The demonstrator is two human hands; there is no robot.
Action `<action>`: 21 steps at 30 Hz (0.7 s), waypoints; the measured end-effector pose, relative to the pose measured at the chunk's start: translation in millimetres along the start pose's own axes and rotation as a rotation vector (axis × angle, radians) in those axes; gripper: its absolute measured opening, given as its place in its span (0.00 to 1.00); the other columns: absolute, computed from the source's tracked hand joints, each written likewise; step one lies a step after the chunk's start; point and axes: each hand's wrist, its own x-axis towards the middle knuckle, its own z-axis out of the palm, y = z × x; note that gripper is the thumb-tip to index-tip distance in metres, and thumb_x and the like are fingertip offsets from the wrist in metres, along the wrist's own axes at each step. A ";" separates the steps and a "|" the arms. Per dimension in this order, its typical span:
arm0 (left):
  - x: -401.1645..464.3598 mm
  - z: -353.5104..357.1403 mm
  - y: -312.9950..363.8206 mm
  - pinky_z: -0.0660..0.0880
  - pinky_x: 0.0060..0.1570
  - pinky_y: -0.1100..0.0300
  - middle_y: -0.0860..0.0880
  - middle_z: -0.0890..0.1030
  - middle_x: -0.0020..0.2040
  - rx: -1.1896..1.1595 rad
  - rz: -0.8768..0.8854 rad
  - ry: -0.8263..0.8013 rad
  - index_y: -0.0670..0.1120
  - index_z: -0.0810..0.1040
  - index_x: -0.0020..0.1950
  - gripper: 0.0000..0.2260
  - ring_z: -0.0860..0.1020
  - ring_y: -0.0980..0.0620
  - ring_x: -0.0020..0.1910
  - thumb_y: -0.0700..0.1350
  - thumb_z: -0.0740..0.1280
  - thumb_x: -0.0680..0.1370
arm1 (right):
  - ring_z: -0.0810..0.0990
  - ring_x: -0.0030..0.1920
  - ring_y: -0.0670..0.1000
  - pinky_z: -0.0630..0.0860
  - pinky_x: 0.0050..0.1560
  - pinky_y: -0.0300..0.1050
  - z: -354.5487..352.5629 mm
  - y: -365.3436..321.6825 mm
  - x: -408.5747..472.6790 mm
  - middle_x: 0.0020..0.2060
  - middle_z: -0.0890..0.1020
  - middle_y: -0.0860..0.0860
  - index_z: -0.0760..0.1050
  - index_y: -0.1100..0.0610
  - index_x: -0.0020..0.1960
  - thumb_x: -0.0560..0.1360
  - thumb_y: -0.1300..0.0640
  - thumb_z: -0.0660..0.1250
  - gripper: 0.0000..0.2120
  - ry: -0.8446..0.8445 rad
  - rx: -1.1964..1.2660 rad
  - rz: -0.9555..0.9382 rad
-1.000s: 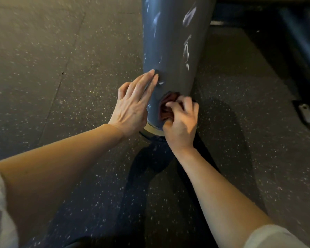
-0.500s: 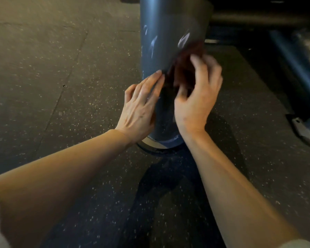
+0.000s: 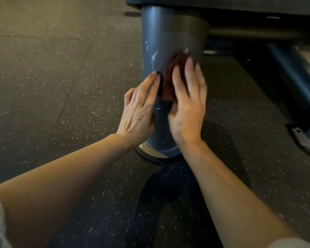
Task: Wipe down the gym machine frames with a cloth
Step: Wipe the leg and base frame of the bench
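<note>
while the rubber floor (image 3: pixel 43 86) at far left carries nothing but pale speckles and tile seams, the action sits at the thick grey frame post (image 3: pixel 170 36) in the centre. left hand (image 3: pixel 139 113): fingers straight and together, laid flat against the post's left flank with the fingertips pointing up; it grips nothing and appears only to brace. it sits at much the same height on the post as half a second ago and a second ago. cloth (image 3: pixel 170 81): a dark red-brown pad, blurred, pressed against the front of the post between the two hands, just beside the left fingertips. right hand (image 3: pixel 188 104): fingers spread and nearly straight, holding the cloth flat to the metal under the palm and fingers, not bunched in a fist. a second ago this hand held the cloth crumpled low near the post's base collar (image 3: pixel 150 154); it has since travelled up to mid-height, which suggests an upward stroke along the post. pale smears (image 3: pixel 153 58) remain above and left of the cloth, so this face likely needs further passes. to the right, a second slanted frame tube (image 3: pixel 293 76) and its foot plate (image 3: pixel 304 138) stand apart, neither hand near them; whether they are already wiped cannot be told.
</note>
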 end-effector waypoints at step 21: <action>10.8 -6.3 1.7 0.61 0.65 0.51 0.41 0.60 0.75 0.007 0.023 0.104 0.36 0.59 0.75 0.33 0.63 0.46 0.72 0.37 0.57 0.69 | 0.65 0.68 0.59 0.71 0.66 0.57 -5.7 -9.2 9.5 0.69 0.72 0.61 0.77 0.64 0.64 0.75 0.68 0.59 0.19 0.146 -0.006 -0.085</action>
